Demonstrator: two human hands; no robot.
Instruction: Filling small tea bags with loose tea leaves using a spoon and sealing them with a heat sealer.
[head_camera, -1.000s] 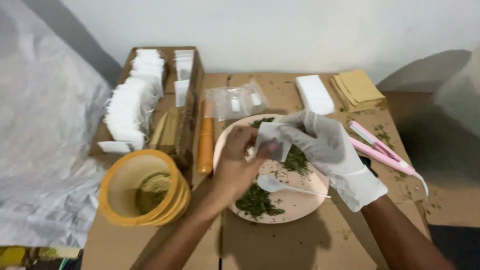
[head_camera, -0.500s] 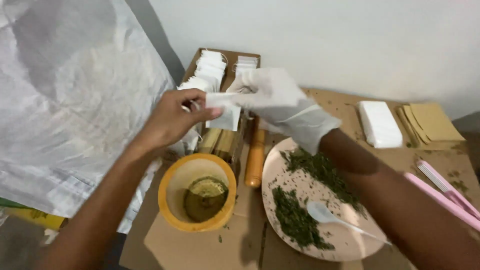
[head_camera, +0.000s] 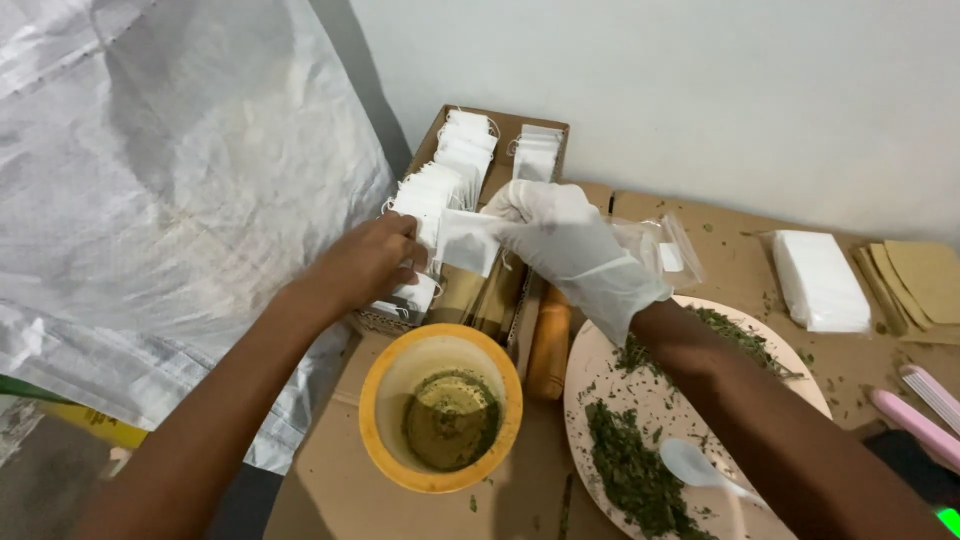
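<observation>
Seen from the head camera, a person's bare left hand (head_camera: 368, 262) and white-gloved right hand (head_camera: 570, 250) met over a cardboard box (head_camera: 500, 125) at the back of the table (head_camera: 330, 480), together holding a small white filter bag (head_camera: 468, 243). The left hand's fingers were curled nearly closed, pinching the bag's left edge; the right hand's gloved fingers were folded shut on its right edge, so the bag hung between the two hands, just above the box. Directly behind and beside the left hand, rows of matching white bags (head_camera: 440, 180) stood on edge in the box, with a second short stack (head_camera: 538, 155) farther back, beyond the right hand. A clear plastic pouch (head_camera: 665, 250) lay just to the right of the gloved hand. Below both hands, toward the camera, sat a yellow bowl (head_camera: 440, 410) with greenish residue at its bottom, and an orange cylinder (head_camera: 549, 345) lay just beside it under the right wrist. Under the right forearm, a pale round plate (head_camera: 600, 370) carried chopped green dried leaves (head_camera: 630, 470) and a white plastic spoon (head_camera: 700, 467). Well to the right of the gloved hand lay a white stack of paper (head_camera: 820, 280), brown envelopes (head_camera: 925, 280) and a pink tool (head_camera: 915, 420). A large white woven sack (head_camera: 150, 200) filled the space left of the bare hand.
</observation>
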